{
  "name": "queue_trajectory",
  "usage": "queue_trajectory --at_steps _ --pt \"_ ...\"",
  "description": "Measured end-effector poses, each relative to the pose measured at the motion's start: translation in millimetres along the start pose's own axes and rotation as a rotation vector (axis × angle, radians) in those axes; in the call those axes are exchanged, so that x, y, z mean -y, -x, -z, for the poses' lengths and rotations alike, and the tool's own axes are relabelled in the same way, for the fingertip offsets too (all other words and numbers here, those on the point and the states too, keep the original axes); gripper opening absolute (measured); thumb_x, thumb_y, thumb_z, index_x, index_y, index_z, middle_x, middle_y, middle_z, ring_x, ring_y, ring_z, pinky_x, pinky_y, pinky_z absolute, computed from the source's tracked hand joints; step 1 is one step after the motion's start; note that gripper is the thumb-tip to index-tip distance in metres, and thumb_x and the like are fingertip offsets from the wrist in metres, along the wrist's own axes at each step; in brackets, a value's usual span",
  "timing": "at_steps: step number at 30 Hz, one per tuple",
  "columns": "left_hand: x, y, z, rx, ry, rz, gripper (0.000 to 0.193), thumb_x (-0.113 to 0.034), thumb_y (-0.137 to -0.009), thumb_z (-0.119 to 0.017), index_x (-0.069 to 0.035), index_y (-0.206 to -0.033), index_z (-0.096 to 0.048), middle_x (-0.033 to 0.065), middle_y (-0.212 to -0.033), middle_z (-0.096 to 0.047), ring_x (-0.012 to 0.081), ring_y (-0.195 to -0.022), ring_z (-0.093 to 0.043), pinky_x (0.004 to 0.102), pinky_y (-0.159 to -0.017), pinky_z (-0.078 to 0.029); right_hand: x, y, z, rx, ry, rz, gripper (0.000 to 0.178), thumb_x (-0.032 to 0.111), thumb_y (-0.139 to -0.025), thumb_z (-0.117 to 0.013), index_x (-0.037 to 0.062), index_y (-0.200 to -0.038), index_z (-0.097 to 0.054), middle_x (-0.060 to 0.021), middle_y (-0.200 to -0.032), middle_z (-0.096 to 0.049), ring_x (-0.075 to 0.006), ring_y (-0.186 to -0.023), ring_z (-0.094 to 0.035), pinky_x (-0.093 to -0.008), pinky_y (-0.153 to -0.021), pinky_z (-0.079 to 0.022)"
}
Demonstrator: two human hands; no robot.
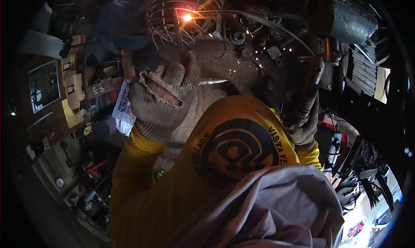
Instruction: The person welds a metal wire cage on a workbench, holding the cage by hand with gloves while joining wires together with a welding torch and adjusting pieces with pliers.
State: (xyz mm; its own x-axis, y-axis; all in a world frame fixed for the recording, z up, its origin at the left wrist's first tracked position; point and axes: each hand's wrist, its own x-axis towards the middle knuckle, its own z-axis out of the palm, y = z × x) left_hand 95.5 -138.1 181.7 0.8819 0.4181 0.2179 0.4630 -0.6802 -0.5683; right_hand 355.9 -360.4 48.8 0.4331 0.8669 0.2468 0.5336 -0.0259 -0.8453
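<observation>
My left hand point(166, 90), in a knit work glove torn wide open across the back, is raised with its fingers curled. They close on a narrow metal bar point(178, 30) that runs up to a glowing weld spot point(187, 17). That spot lies on a round cage of bent metal bars point(158, 21). Over on the right, my gloved right hand point(304, 129) is wrapped around a welding electrode holder point(312, 79). A long thin electrode point(276, 27) appears to curve from its jaw toward the glow. Sparks scatter to the right of the cage.
Metal rings point(237, 37) and a small square plate point(273, 52) lie on the floor beyond my knees. A large metal cylinder point(352, 23) stands far right, above a stack of thin rods point(362, 71). At left are a white plastic crate point(124, 103) and cluttered shelves.
</observation>
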Motion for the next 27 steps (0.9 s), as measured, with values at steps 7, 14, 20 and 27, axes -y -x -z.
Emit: queue_trajectory --at_steps 7,14,20,27 --pt "7 5 -2 0.014 0.021 -0.021 0.055 -0.034 -0.075 -0.068 -0.026 -0.129 -0.07 -0.0023 -0.107 -0.066 0.0232 -0.108 -0.066 0.044 -0.088 -0.05 1 16 -5 0.005 -0.581 -0.424 0.129 0.048 -0.063 -0.094 -0.0018 -0.159 -0.023 -0.0083 -0.128 -0.056 -0.016 -0.107 -0.058 -0.0312 -0.092 -0.048" --pt "6 -1 -1 0.005 0.083 -0.01 0.058 -0.032 -0.069 -0.069 -0.024 -0.127 -0.071 -0.0048 -0.103 -0.068 0.0206 -0.094 -0.067 0.0392 -0.079 -0.05 3 12 -7 -0.027 -0.602 -0.411 0.13 0.048 -0.061 -0.095 -0.0003 -0.159 -0.025 -0.0082 -0.134 -0.055 -0.0148 -0.108 -0.057 -0.0312 -0.095 -0.046" --pt "8 -2 8 0.163 0.071 -0.065 0.061 -0.041 -0.083 -0.063 -0.018 -0.14 -0.062 0.0049 -0.129 -0.065 0.0266 -0.12 -0.06 0.0471 -0.098 -0.046 9 7 -5 0.022 -0.581 -0.484 0.13 0.049 -0.062 -0.094 -0.0001 -0.159 -0.025 -0.009 -0.141 -0.053 -0.0148 -0.109 -0.056 -0.0313 -0.096 -0.045" --pt "5 0 5 0.146 0.053 -0.058 0.061 -0.044 -0.086 -0.059 -0.02 -0.143 -0.058 0.006 -0.132 -0.062 0.0268 -0.122 -0.057 0.0498 -0.104 -0.041 9 4 -6 0.011 -0.501 -0.42 0.127 0.056 -0.064 -0.091 -0.0012 -0.158 -0.027 -0.0134 -0.15 -0.047 -0.0202 -0.124 -0.053 -0.0346 -0.104 -0.042"
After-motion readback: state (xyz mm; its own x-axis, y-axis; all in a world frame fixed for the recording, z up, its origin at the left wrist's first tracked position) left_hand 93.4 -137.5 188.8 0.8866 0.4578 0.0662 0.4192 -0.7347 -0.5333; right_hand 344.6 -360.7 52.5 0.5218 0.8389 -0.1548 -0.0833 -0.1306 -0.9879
